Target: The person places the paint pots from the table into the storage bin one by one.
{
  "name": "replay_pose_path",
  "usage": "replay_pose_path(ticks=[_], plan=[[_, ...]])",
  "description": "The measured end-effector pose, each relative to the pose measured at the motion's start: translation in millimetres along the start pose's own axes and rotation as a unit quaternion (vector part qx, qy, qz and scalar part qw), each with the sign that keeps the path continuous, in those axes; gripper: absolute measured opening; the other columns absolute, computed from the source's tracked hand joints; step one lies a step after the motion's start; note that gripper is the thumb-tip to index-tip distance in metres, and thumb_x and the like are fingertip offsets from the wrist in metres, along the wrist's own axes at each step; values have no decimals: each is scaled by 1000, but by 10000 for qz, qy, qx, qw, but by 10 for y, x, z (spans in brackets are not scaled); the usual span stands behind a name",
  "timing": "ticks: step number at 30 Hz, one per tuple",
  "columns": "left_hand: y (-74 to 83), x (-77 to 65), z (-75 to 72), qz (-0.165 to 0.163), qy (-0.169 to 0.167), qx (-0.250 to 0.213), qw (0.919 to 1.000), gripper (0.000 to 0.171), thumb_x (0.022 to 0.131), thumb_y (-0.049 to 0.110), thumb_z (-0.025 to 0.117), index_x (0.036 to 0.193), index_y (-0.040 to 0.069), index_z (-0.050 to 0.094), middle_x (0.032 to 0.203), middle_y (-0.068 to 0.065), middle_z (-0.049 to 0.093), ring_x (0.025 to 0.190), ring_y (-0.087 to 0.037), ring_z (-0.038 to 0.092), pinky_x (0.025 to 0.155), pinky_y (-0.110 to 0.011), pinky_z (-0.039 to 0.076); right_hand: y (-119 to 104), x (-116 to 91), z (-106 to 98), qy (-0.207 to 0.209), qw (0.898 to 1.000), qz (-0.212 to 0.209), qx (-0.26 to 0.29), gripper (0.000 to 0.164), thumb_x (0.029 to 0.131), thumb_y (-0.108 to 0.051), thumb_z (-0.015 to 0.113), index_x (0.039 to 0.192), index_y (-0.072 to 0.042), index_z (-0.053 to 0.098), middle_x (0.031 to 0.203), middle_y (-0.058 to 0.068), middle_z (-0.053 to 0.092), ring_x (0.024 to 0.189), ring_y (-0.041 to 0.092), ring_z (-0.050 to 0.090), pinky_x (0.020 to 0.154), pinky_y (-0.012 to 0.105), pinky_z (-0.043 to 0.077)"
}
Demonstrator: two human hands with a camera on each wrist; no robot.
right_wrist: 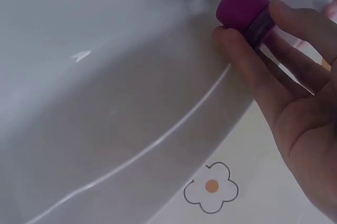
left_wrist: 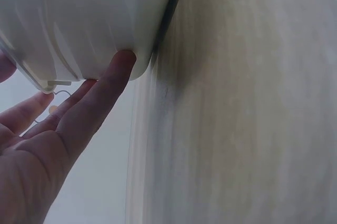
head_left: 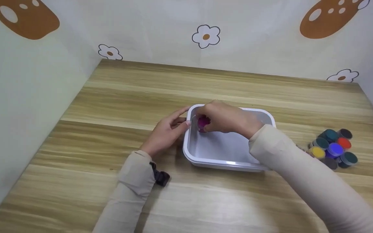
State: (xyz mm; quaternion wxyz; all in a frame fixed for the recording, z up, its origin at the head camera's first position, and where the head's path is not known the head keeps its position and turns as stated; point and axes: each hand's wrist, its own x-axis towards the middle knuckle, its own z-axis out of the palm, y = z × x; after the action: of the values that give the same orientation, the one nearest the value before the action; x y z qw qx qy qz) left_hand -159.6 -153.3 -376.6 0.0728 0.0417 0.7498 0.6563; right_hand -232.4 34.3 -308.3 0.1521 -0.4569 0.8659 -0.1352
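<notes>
A white plastic basin (head_left: 225, 161) stands on the wooden table. Inside it, by its left wall, my right hand (head_left: 225, 116) holds a small magenta paint pot (head_left: 203, 124) between thumb and fingers. The right wrist view shows the pot (right_wrist: 242, 8) tilted, with a dark band round its side. Outside the basin, my left hand (head_left: 165, 132) touches its left end, thumb against the rim. From the left wrist view, extended fingers (left_wrist: 102, 100) press on the basin's outer wall (left_wrist: 89, 13). Part of the basin floor is hidden by the right hand and forearm.
Several more paint pots stand grouped on the table (head_left: 108, 181) right of the basin, among them a yellow one (head_left: 317, 152), a blue one (head_left: 335, 149) and a red one (head_left: 344, 143). A flower-patterned backdrop (head_left: 160, 32) rises behind the table.
</notes>
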Motion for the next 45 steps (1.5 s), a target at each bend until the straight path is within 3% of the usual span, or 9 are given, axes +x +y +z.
replay_pose_path(ticks=[6,15,26,35,41,45], plan=[[12,10,17,66,-20,150,9999,53,100,20,59,151,18,43,132,-18,61,122,-28,60,95,-37,56,-15,8,90,13,9994,153,-294,17,84,-1,75,99,-3,69,88,7,68,78,18,58,72,32,53],[15,-1,41,54,19,172,9998,53,100,19,59,151,18,44,132,-18,61,122,-27,60,98,-37,55,-40,14,195,74,9978,179,-636,10,84,3,69,93,-2,69,80,9,67,68,17,52,63,30,50],[21,11,53,82,-115,235,9996,53,101,23,58,151,18,43,134,-17,60,124,-26,58,97,-37,55,-8,-19,206,138,9981,118,-583,11,83,3,68,91,-4,69,79,6,65,69,16,52,62,28,48],[18,12,63,17,-79,160,9998,54,100,22,60,151,18,43,134,-18,59,124,-27,59,96,-36,55,-38,-97,77,-48,9986,360,-386,20,86,-4,73,105,-6,68,91,4,70,80,17,61,76,34,55],[18,-6,30,-33,-9,122,9999,55,100,21,60,152,19,42,136,-19,58,125,-29,58,98,-39,55,-44,-244,-138,173,9979,355,-505,27,89,-2,69,116,-1,68,104,11,72,93,25,67,85,41,58],[9,-21,2,-72,63,160,9998,56,100,21,60,152,18,41,136,-19,58,126,-30,57,98,-40,54,8,-401,-294,271,9978,540,-289,32,92,-5,67,123,1,65,117,16,69,106,30,66,94,45,55]])
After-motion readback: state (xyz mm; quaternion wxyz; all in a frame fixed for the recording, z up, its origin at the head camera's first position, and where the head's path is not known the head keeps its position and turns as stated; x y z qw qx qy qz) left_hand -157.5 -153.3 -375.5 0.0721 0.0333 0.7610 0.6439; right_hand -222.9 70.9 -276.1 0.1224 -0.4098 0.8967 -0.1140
